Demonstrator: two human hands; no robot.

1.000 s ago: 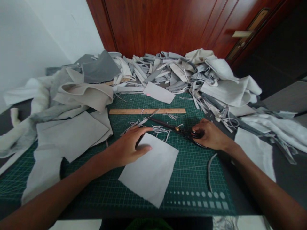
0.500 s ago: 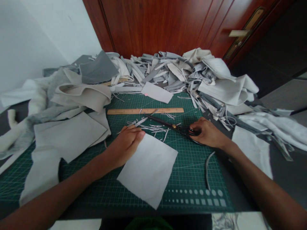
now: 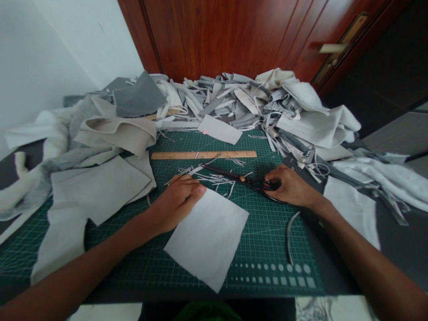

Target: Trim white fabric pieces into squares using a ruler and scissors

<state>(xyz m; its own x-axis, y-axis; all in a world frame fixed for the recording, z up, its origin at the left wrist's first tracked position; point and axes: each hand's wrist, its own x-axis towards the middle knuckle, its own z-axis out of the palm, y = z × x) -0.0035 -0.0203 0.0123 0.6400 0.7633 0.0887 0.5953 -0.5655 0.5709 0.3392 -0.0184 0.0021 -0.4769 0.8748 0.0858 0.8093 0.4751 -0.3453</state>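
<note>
My left hand (image 3: 183, 198) grips the upper left corner of a white square of fabric (image 3: 209, 238), thumb on top. The square lies slanted on the green cutting mat (image 3: 267, 232). In my right hand (image 3: 284, 185) are black scissors (image 3: 242, 179) with a brass-coloured pivot, its fingers wrapped round the handles. The blades point left, their tips beside a thin pale strip just beyond my left hand. Whether the tips touch that strip I cannot tell. Several narrow fabric offcuts (image 3: 217, 179) lie under and around the blades.
A wooden ruler (image 3: 203, 155) lies across the mat beyond the scissors. Behind it is a small white card-like piece (image 3: 220, 129). Heaped grey and white scraps (image 3: 234, 102) line the back. Larger fabric pieces (image 3: 103, 187) lie left. A curved grey strip (image 3: 289, 238) rests front right.
The scissor tips have dipped slightly toward me, near my left hand. Both hands keep their holds, and the fabric square stays almost in place.
</note>
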